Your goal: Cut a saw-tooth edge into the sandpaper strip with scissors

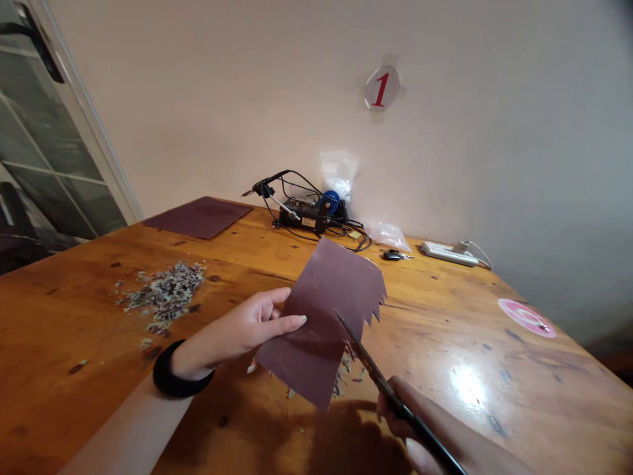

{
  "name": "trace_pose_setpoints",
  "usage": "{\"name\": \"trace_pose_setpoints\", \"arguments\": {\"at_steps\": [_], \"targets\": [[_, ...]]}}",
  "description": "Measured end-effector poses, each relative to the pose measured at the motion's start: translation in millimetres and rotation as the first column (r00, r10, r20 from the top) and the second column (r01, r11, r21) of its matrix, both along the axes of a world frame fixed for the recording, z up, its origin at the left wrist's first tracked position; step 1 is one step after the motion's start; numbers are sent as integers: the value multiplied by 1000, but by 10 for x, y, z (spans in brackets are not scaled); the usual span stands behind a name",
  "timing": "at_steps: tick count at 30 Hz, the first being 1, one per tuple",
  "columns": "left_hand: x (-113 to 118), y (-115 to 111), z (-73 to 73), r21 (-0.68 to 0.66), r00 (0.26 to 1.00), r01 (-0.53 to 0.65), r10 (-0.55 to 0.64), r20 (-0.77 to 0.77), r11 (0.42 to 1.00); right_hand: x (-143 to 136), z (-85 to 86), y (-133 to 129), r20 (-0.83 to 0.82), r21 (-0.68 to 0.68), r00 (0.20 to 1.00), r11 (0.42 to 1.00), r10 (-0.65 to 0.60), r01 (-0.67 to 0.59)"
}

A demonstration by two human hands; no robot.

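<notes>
My left hand (267, 320) pinches a stiff maroon sheet (316, 290) by its left side, thumb on top. The sheet is tilted above the table, and its right edge is jagged with cut notches. My right hand (400, 409) grips dark scissors (368, 366), seen nearly edge-on. One pointed blade lies over the face of the sheet at its right edge; the other blade is hidden. Small cut scraps (343, 369) lie on the table below the sheet, partly covered by it.
Wooden table (494, 297). A heap of shreds (168, 290) lies left, a larger maroon sheet (202, 216) behind it. At the back are a soldering station (304, 214) with cables, plastic bags (388, 235), keys (395, 254) and a power strip (450, 253). A pink round sticker (527, 316) lies right.
</notes>
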State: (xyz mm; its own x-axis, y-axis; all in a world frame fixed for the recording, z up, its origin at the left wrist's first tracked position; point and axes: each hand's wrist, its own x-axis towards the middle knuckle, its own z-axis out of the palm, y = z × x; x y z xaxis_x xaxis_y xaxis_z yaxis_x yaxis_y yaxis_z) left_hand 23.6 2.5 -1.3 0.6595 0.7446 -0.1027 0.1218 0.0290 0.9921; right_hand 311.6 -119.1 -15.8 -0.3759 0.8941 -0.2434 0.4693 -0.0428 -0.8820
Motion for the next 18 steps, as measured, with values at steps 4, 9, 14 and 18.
{"name": "trace_pose_setpoints", "arguments": {"at_steps": [4, 9, 14, 18], "targets": [[11, 2, 5, 22, 1000, 13, -13, 1, 1000, 13, -29, -1, 71, 98, 997, 995, -23, 16], [25, -6, 8, 47, 1000, -1, 2, -7, 999, -40, -257, 71, 135, 125, 989, 991, -60, 43], [0, 25, -69, 54, 1000, -11, 12, -13, 998, -104, -186, 96, 159, 154, 985, 987, -60, 35], [4, 42, -135, 49, 999, -28, 30, -28, 998, -97, -34, 68, 168, 123, 985, 992, -49, 28]]}}
